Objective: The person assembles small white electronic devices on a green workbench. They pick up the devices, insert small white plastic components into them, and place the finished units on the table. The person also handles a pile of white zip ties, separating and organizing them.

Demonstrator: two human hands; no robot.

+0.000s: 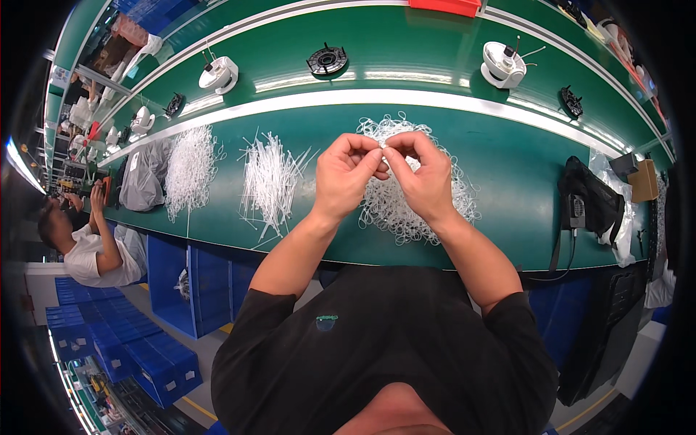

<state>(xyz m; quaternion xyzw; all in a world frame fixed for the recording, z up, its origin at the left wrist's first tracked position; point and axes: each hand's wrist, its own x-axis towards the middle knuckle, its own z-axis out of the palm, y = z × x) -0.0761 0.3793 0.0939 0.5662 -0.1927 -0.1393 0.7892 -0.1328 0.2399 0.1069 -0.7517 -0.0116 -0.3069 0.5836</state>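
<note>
My left hand [342,177] and my right hand [426,180] meet fingertip to fingertip above the bench, both closed in a pinch. Between the fingertips shows a bit of a white cable tie [383,144]; most of it is hidden by my fingers. Below and behind the hands spreads a heap of white cable ties bent into loops [406,214]. To the left of my left hand lies a loose pile of straight white cable ties [270,181]. A further heap of thin white ties [191,168] sits farther left.
On the green conveyor [428,54] beyond the white rail stand white fan-like units [502,67] and black round parts [328,61]. A black bag [591,196] lies at the bench's right end, a grey plastic bag [145,177] at the left. A co-worker [101,254] sits far left, near blue crates [156,362].
</note>
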